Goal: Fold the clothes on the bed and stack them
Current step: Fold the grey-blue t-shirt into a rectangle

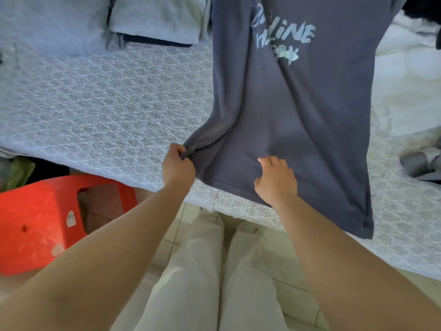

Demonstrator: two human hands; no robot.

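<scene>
- Shirt [286, 130] lies flat on the bed [100, 101], print up, running from 12 o'clock down to the near edge; its hem hangs just over that edge at 5 o'clock.
- Left hand [178, 164] pinches the hem's left corner, bunching the cloth.
- Right hand [275, 180] rests on the hem, fingers loosely curled, holding nothing.
- Folded stack [157, 20] sits at 11 o'clock, just beside the shirt's left edge.
- Bare bedspread stretches toward 9 o'clock.
- Red stool [40, 223] stands at 8 o'clock, by the bed's edge.
</scene>
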